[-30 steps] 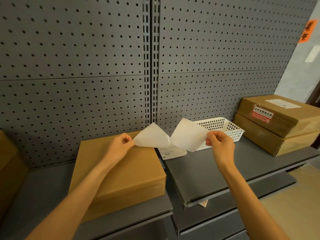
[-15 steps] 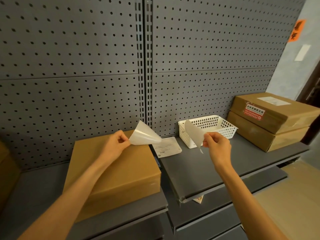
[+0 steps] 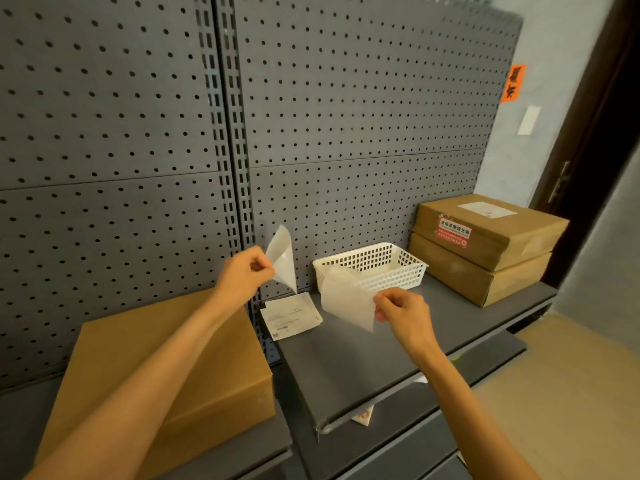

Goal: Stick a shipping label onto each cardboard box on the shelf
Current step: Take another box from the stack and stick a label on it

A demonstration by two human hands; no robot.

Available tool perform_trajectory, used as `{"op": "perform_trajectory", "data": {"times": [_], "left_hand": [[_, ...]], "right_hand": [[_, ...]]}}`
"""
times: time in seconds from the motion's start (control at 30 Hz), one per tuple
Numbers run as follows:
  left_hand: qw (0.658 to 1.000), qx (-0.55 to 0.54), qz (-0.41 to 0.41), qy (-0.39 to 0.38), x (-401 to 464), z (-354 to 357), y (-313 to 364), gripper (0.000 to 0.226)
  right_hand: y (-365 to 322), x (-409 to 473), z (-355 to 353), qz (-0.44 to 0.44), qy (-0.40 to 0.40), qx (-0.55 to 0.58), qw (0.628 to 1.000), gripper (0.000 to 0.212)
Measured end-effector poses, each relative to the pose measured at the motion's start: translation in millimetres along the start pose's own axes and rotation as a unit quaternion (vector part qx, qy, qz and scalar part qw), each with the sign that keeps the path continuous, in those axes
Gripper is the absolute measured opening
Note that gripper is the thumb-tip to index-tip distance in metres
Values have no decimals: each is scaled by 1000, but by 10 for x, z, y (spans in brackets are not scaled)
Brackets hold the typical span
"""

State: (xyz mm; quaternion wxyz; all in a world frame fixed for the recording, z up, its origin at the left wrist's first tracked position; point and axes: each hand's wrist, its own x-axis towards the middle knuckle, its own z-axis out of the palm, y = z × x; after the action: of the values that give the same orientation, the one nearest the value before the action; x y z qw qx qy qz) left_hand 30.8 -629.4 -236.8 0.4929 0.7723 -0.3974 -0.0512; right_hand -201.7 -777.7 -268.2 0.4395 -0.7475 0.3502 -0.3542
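Observation:
My left hand (image 3: pixel 244 277) pinches one white sheet (image 3: pixel 283 258), held up in front of the pegboard. My right hand (image 3: pixel 403 315) pinches a second white sheet (image 3: pixel 346 301), hanging just in front of the white basket. Which sheet is the label and which the backing I cannot tell. A plain brown cardboard box (image 3: pixel 166 368) lies on the left shelf under my left forearm. A stack of printed shipping labels (image 3: pixel 291 316) lies on the right shelf between my hands. Two stacked cardboard boxes (image 3: pixel 485 244) stand at the right; the top one bears a white label (image 3: pixel 486 209) and a red sticker.
A white perforated basket (image 3: pixel 372 265) stands on the grey right shelf (image 3: pixel 363 362), against the grey pegboard wall (image 3: pixel 346 116). A lower shelf juts out beneath. A dark door frame and a wall with an orange note (image 3: pixel 512 83) are at the far right.
The two sheets were joined a second ago and are now fully apart. My left hand rose with its sheet; my right hand dropped lower. The view shifted right.

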Motion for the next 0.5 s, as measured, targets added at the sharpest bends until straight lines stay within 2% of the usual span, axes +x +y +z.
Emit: {"op": "perform_trajectory", "data": {"times": [0.33, 0.5], "left_hand": [[997, -19, 21, -68, 693, 926, 364, 21], [998, 12, 8, -61, 948, 1301, 268, 11]], "right_hand": [[287, 194, -281, 18, 2, -20, 1000, 21], [393, 348, -458, 31, 16, -22, 999, 19]]}}
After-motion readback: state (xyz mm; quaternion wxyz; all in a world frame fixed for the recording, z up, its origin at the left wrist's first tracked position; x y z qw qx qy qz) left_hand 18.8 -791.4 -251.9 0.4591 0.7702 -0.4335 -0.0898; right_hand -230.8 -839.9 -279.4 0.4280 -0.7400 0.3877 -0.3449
